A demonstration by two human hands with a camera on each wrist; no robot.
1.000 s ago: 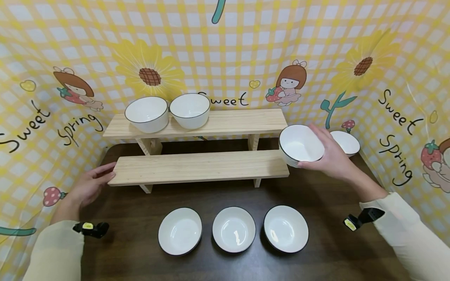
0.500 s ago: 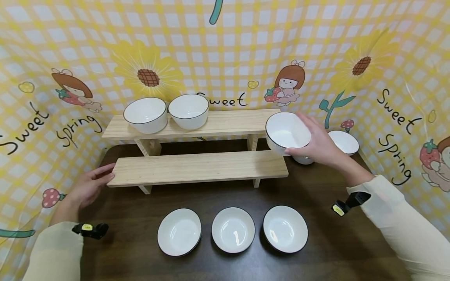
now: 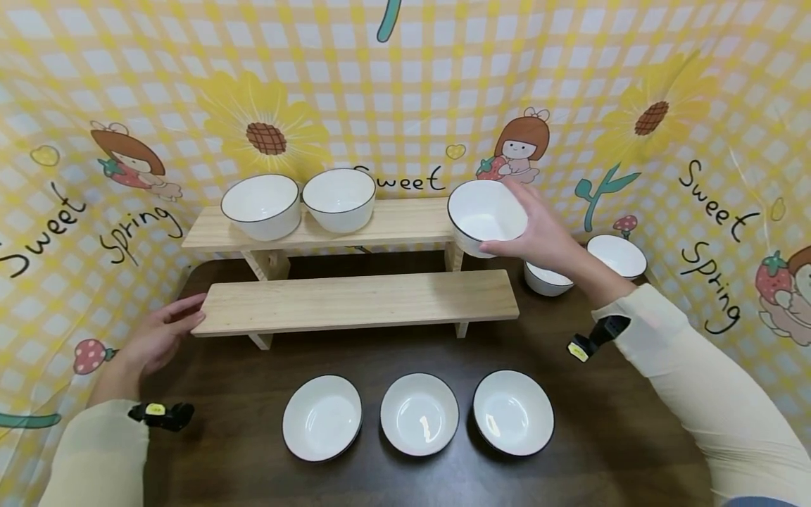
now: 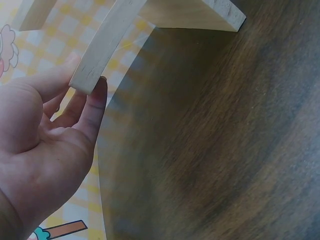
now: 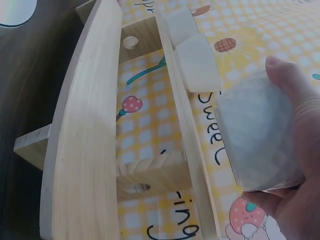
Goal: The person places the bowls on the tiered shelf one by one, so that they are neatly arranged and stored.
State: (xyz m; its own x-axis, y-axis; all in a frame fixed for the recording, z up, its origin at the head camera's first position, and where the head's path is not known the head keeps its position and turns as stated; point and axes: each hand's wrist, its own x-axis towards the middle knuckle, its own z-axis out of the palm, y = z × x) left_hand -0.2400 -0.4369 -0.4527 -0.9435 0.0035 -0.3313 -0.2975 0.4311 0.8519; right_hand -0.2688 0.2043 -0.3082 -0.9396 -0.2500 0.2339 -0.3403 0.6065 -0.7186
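Observation:
In the head view my right hand [image 3: 538,229] grips a white bowl [image 3: 484,215] with a dark rim, thumb at the near side. This bowl is at the right end of the upper wooden shelf [image 3: 408,220]; I cannot tell whether it touches the board. The right wrist view shows the underside of the held bowl [image 5: 260,132]. My left hand [image 3: 155,341] pinches the left end of the lower shelf [image 3: 355,303], its thumb and fingers on opposite faces of the board end [image 4: 92,75]. Two similar bowls, one left [image 3: 262,208] and one right [image 3: 340,201], stand side by side on the upper shelf.
Three white bowls line the dark table [image 3: 222,436] in front: left [image 3: 323,419], middle [image 3: 419,415] and right [image 3: 513,413]. Behind my right forearm are a partly hidden bowl [image 3: 546,280] and another bowl [image 3: 616,257]. A yellow checked cloth [image 3: 405,84] surrounds the table.
My right hand has carried the bowl leftward and up, from beside the lower shelf's right end to the upper shelf's right end, uncovering a bowl behind. The left hand stays put.

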